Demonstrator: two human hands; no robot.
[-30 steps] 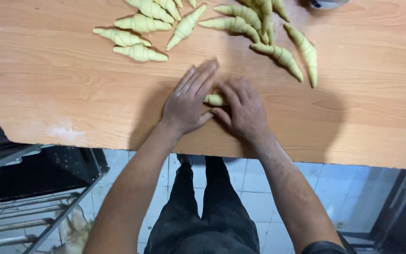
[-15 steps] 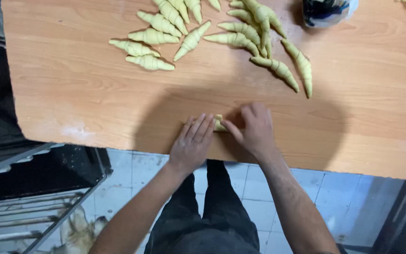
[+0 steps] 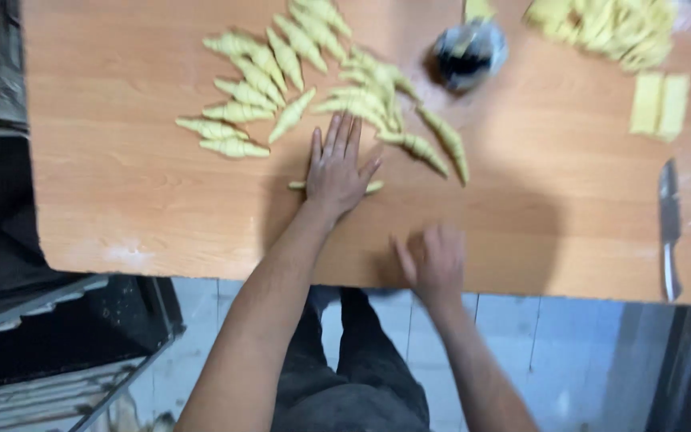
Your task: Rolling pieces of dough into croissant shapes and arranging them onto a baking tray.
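- Lying on the left part of the wooden table [image 3: 121,200], toward the far edge, is a bunch of rolled dough pieces [image 3: 281,88], pale yellow and pointed at both ends, fanned out like rays.
- The left hand [image 3: 337,168] rests flat just near of that bunch, fingers spread wide and pointing to the far side.
- Under this palm lies one rolled dough piece [image 3: 373,187]; only its two tips peek out, one on each side of the hand.
- The right hand [image 3: 435,264] is near the close edge of the table, well apart from the dough, open with fingers loosely spread; it is blurry and holds nothing.
- A small dark round container [image 3: 469,52] sits on the far side, just right of the bunch.
- A heap of yellow dough [image 3: 601,24] is at the far right.
- Two flat yellow dough strips [image 3: 659,104] lie side by side just near of that heap.
- A knife [image 3: 669,228] lies by the right edge, pointing far to near.
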